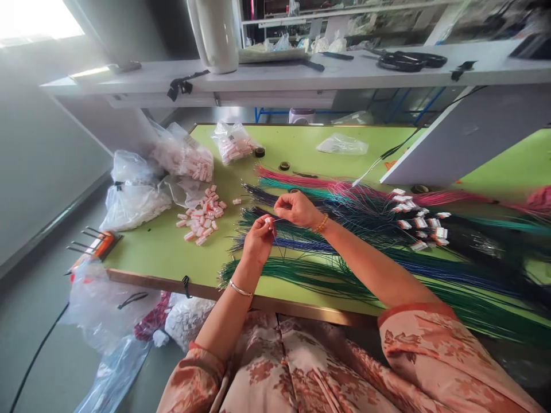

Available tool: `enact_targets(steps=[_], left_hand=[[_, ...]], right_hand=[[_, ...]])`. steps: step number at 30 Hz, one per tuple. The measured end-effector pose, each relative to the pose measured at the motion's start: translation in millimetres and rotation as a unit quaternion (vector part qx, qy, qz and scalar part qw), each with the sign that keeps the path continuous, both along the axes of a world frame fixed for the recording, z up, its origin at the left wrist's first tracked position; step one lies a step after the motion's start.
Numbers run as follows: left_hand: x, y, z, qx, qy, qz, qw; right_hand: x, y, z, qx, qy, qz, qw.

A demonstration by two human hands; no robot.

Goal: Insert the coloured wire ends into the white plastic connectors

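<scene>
My left hand (258,241) pinches a small white connector (269,222) between thumb and fingertips. Just right of it, my right hand (297,207) is closed in a pinch on a thin wire (280,219) that reaches the connector. Another wire hangs below the connector. Under and beside both hands lie bundles of green wires (297,272), blue wires (297,245) and pink wires (297,179). A loose pile of white and orange connectors (202,217) sits left of my hands. Several connectors with wires attached (419,223) rest on the bundles at the right.
Bags of connectors (185,155) stand at the table's back left, beside a white plastic bag (133,201). Black tape rolls (284,166) lie behind the wires. A raised shelf (267,77) holds a white jug (217,34) and scissors (411,60). An orange rack (103,245) sits at the left corner.
</scene>
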State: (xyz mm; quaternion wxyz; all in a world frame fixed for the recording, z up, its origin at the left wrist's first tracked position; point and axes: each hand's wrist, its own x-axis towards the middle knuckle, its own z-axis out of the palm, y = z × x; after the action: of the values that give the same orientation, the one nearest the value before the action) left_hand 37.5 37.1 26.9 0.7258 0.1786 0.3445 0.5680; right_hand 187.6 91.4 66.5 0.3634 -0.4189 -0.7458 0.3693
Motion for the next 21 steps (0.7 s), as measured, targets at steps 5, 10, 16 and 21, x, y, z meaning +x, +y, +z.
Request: enact_targets(steps=[5, 10, 16, 21], left_hand=[[5, 1, 0.9, -0.004, 0.006, -0.011, 1.000], [9, 1, 1.9, -0.011, 0.008, -0.007, 1.000], [10, 1, 2.0, -0.005, -0.004, -0.009, 1.000], [14, 0, -0.5, 0.023, 0.039, 0.010, 0.999]], right_hand=[[12, -18, -12.3, -0.003, -0.034, -0.010, 0.999], [14, -24, -10.2, 0.028, -0.071, -0.045, 0.996], [14, -28, -6.9, 0.044, -0.106, -0.072, 0.991], [12, -29, -12.4, 0.066, -0.095, -0.077, 0.990]])
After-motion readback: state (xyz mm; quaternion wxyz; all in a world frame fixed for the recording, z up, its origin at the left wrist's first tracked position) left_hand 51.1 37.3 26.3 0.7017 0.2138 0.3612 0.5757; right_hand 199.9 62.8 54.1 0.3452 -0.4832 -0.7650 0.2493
